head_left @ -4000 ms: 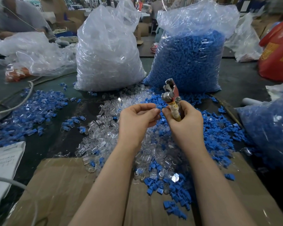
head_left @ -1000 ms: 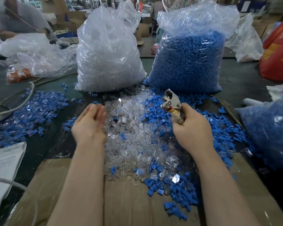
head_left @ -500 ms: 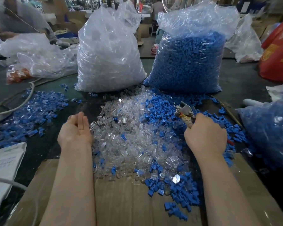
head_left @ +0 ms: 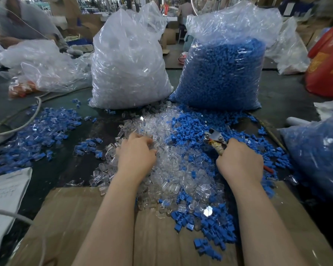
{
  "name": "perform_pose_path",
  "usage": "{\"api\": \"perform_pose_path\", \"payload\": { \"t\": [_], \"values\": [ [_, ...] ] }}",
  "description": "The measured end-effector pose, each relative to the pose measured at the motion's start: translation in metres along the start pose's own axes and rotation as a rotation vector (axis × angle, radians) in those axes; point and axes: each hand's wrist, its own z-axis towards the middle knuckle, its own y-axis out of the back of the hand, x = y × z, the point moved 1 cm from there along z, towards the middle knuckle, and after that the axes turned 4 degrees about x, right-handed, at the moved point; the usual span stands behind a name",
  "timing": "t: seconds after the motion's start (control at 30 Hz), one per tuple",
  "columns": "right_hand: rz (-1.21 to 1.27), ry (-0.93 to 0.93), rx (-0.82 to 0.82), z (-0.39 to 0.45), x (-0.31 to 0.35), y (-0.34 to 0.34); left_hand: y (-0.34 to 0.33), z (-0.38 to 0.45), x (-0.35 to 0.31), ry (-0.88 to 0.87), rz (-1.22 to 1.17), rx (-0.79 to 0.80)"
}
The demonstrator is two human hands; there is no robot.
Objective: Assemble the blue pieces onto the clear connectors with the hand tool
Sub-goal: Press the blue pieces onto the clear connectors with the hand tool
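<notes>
A heap of loose clear connectors [head_left: 173, 169] lies mid-table, with loose blue pieces [head_left: 192, 129] spread to its right and front. My left hand [head_left: 136, 156] lies knuckles-up on the clear heap, fingers curled down into the connectors; whether it holds one is hidden. My right hand [head_left: 238, 162] grips the wrapped handle of the hand tool [head_left: 215, 140], whose metal jaws point up and left over the blue pieces. A red handle tip shows behind that hand.
A big bag of clear connectors [head_left: 129, 62] and a big bag of blue pieces [head_left: 221, 73] stand behind the heaps. Assembled blue-and-clear parts [head_left: 37, 135] lie at left. Cardboard [head_left: 75, 227] covers the near edge. Another blue-filled bag [head_left: 319, 154] sits right; a cable [head_left: 27, 120] runs left.
My left hand has moved right from the table's dark surface onto the clear heap and curled its fingers in. My right hand with the tool has stayed low over the blue pieces.
</notes>
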Motion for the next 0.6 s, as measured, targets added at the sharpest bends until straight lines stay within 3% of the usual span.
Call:
{"api": "perform_pose_path", "payload": {
  "t": [0.37, 0.6],
  "values": [
    [0.070, 0.046, -0.053, -0.0004, 0.0003, 0.0011, -0.0002, -0.0036, -0.0022, -0.051, -0.053, -0.074],
    [0.293, 0.090, -0.092, -0.0003, 0.0064, 0.0045, 0.0022, -0.0057, -0.0050, -0.071, -0.035, -0.102]
  ]
}}
